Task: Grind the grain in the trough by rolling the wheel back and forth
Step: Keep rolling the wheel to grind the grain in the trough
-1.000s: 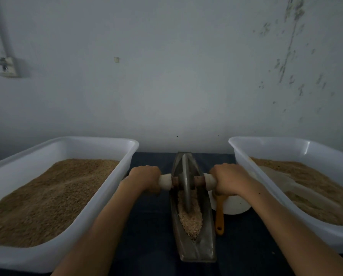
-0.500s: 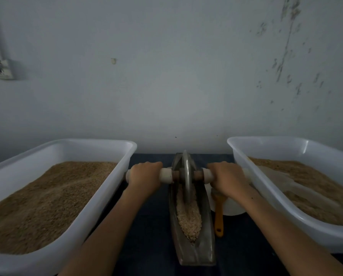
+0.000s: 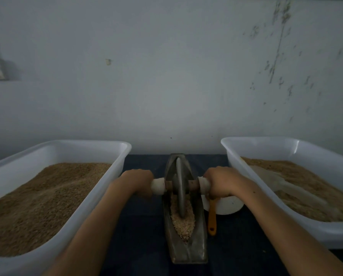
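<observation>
A narrow boat-shaped metal trough (image 3: 186, 250) lies lengthwise on the dark table between two tubs. Crushed pale grain (image 3: 183, 226) fills its near half. A thin metal wheel (image 3: 180, 188) stands upright in the trough's far half, its lower edge in the grain. A wooden axle with pale ends (image 3: 157, 186) runs through the wheel. My left hand (image 3: 135, 181) grips the left end of the axle. On the right end my right hand (image 3: 221, 183) is closed in the same way.
A white tub (image 3: 91, 198) of brown grain stands at the left, and another white tub (image 3: 236, 176) with grain and a pale scoop (image 3: 282, 182) at the right. Beside the trough lie a white bowl (image 3: 228, 206) and an orange-handled tool (image 3: 212, 220). A wall rises close behind.
The wheel first rolled a little toward the trough's far end, then came back toward me. Both hands kept their grip on the axle.
</observation>
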